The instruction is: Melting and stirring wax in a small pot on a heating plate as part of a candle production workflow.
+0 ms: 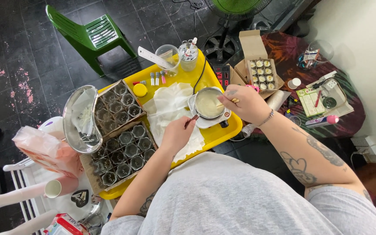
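Left hand (177,134) fingers around pot (209,103) handle

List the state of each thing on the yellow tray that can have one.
Small pot: filled with pale liquid, stick in it.
Right hand: holding the stick.
Left hand: gripping the pot's handle.
Jars in near box: empty.
Plastic cup: upright, ruler inside.

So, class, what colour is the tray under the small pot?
Bright yellow: the tray shows best in the head view.
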